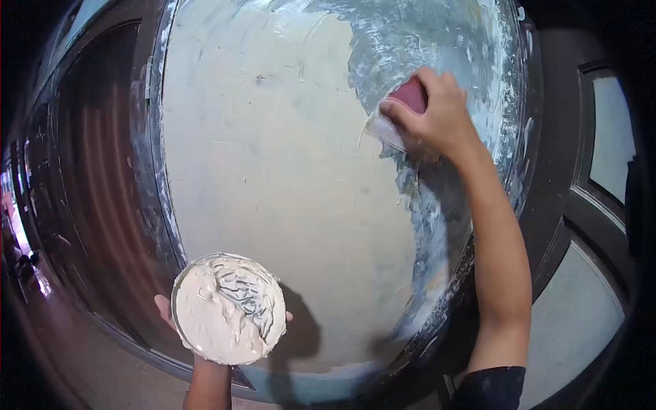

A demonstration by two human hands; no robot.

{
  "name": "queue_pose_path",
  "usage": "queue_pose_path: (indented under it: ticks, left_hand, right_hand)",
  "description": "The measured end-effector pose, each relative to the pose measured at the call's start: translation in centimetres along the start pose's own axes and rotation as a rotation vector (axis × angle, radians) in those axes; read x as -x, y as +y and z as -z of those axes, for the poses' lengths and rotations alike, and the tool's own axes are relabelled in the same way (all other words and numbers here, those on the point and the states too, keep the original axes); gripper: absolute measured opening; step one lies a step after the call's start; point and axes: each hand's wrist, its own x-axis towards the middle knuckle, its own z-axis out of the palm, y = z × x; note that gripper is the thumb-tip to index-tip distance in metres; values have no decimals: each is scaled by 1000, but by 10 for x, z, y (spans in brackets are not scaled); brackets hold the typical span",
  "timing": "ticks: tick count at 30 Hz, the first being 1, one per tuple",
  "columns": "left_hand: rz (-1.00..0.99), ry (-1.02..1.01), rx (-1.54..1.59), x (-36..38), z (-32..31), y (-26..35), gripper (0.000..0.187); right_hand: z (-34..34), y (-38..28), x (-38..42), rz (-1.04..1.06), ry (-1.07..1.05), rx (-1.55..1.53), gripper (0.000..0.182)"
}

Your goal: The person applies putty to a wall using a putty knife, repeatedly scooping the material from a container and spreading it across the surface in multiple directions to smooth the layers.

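Observation:
My left hand (165, 309) supports a round tray of putty (229, 307) from below; only the thumb, a fingertip and the wrist show around it. Cream putty covers most of the tray, with a scraped, ridged patch at its upper right. Up at the right, my right hand (437, 109) grips a putty spreader (411, 96) with a dark red upper part. Its pale, smeared lower edge is against the wall panel (273, 164), at the border between smooth cream putty and the blue-grey surface. Some of the fingers are hidden behind the spreader.
Dark wooden doors or frames stand to the left (102, 137) and right (553, 171) of the panel. The right one has pale inset panels (611, 130). A brown floor (82, 355) shows at the lower left. Putty smears mark the panel's right edge.

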Motion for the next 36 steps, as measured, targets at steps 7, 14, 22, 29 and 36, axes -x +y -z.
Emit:
queue_pose_path:
  ticks: [7, 14, 22, 29, 36]
  left_hand:
    - [21, 7, 45, 2, 6, 2, 115]
    - [-47, -117, 129, -4, 4, -3, 111]
    - [82, -113, 156, -4, -12, -2, 118]
    - [85, 218, 160, 5, 13, -7, 108]
    - [295, 61, 297, -8, 87, -27, 102]
  right_hand:
    - [-4, -11, 16, 148, -132, -8, 61]
    - [-7, 1, 6, 61, -80, -33, 64]
    - [-1, 6, -9, -319, 88, -366, 54]
    - [-10, -87, 95, -485, -330, -1283, 25]
    - [-90, -129, 227, -767, -910, -1389, 29]
